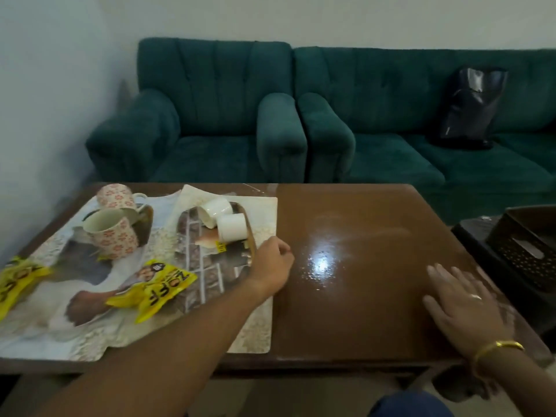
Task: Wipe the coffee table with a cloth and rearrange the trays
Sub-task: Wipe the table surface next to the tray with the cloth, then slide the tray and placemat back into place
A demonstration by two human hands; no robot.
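Observation:
A brown coffee table (pixel 361 296) fills the foreground, its right half bare and shiny. On its left half lie newspaper sheets (pixel 252 332). A wooden tray (pixel 251 236) holds two white cups (pixel 231 225) lying on their sides. My left hand (pixel 272 263) grips that tray's right rim with curled fingers. Farther left, a second tray (pixel 147 224) carries two floral mugs (pixel 112 233). My right hand (pixel 460 302) rests flat on the table's right side, fingers spread. No cloth is visible.
Two yellow snack packets (pixel 156 290) lie on the newspaper near the front left. A dark perforated basket (pixel 523 251) sits on a black stand off the table's right edge. Green sofas (pixel 331 121) stand behind the table, with a black bag (pixel 469 106) on one.

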